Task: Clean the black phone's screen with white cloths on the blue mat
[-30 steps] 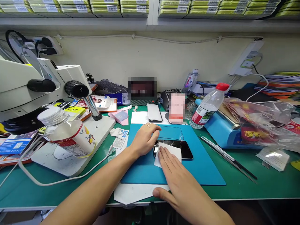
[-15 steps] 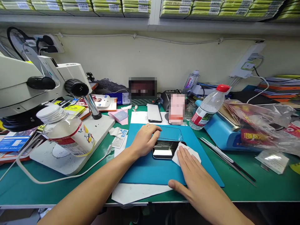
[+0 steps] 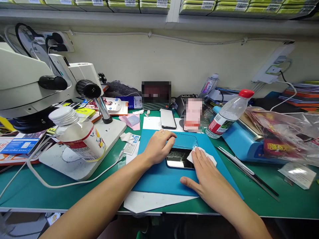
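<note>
A black smartphone (image 3: 178, 159) with a glossy, light-reflecting screen lies flat on a blue mat (image 3: 159, 181). My left hand (image 3: 159, 146) rests at its upper left corner, fingers loosely bent and thumb apart from the index finger. Under the flat, outstretched fingers of my right hand (image 3: 205, 172), a white tissue (image 3: 210, 159) is pressed over the phone's right end; the thumb points out to the left. Just behind the phone lies a thin, clear, dark-edged sheet (image 3: 185, 139), partly covered by my left hand.
At left stands a microscope (image 3: 84, 89), with a plastic jar (image 3: 79, 139) on its base. A red-capped bottle (image 3: 228, 114), tweezers (image 3: 249, 171) and a blue device (image 3: 241, 139) are at right. Another phone (image 3: 168, 119) lies behind the mat. A white cable (image 3: 82, 182) crosses the left side.
The camera view has shifted, so the scene sits slightly further right. My right hand and the tissue have slid a little toward the phone's upper right. My left hand stays at the phone.
</note>
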Motion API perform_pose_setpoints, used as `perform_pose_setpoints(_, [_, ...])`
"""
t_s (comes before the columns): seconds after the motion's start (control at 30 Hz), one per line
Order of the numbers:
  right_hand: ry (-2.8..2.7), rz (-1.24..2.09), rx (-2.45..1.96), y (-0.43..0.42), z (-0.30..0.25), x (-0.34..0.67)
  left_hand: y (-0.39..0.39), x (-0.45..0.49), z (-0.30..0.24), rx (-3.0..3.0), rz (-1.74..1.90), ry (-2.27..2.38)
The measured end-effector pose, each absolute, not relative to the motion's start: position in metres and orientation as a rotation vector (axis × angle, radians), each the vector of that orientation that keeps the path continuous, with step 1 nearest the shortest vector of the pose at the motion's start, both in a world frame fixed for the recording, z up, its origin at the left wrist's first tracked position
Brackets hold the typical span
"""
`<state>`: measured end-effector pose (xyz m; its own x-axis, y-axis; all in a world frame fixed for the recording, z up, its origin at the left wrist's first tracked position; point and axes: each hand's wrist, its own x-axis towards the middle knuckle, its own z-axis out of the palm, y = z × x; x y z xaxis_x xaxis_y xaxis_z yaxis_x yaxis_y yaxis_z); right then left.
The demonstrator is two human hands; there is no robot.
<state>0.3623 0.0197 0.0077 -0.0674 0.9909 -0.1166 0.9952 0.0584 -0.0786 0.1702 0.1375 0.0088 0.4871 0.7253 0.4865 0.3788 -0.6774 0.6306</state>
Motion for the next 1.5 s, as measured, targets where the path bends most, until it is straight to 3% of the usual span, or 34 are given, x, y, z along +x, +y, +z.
perform_pose_setpoints(0.27, [2.422, -0.509, 1.971, 0.034, 0.024, 0.329, 0.150, 0.169, 0.005, 2.249, 1.125, 0.948])
perform_pose_setpoints(0.57, [2.515, -0.402, 1.917, 0.044, 0.021, 0.293, 0.148, 0.168, 0.007, 2.121, 1.137, 0.986])
perform_pose_setpoints(0.87, [2.575, -0.578, 1.863, -0.002, 0.015, 0.320, 0.146, 0.169, 0.005, 2.146, 1.103, 0.994])
perform_pose_setpoints(1.17, [2.491, -0.292, 2.136, -0.010, -0.001, 0.395, 0.146, 0.174, 0.004, 2.210, 1.042, 0.987])
perform_pose_setpoints(1.5, [2.382, -0.202, 2.126, 0.017, 0.005, 0.366, 0.145, 0.174, 0.006, 2.193, 1.053, 0.999])
